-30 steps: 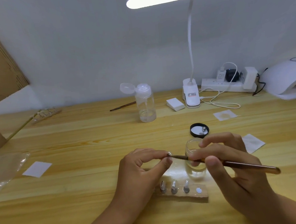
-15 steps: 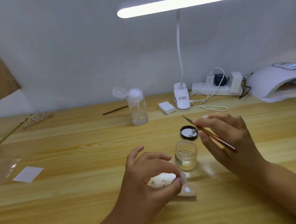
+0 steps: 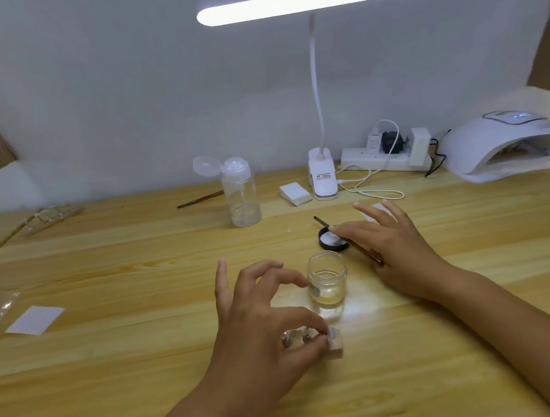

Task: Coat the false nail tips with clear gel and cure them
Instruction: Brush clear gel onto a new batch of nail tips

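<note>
Near the front of the table (image 3: 108, 268), my left hand (image 3: 268, 316) pinches a false nail tip (image 3: 332, 334) at the right end of the wooden block (image 3: 336, 348).
Thumb and forefinger close on that tip while my other three fingers fan upward, wrist angled in from the lower left. Just beyond stands the open gel jar (image 3: 327, 279). My right hand (image 3: 393, 242) hovers palm-down past the jar, over the black lid (image 3: 326, 241), fingers stretched toward the far left, gripping the brush (image 3: 350, 240) slantwise under the forefinger. At the far right sits the curing lamp (image 3: 497, 147).
</note>
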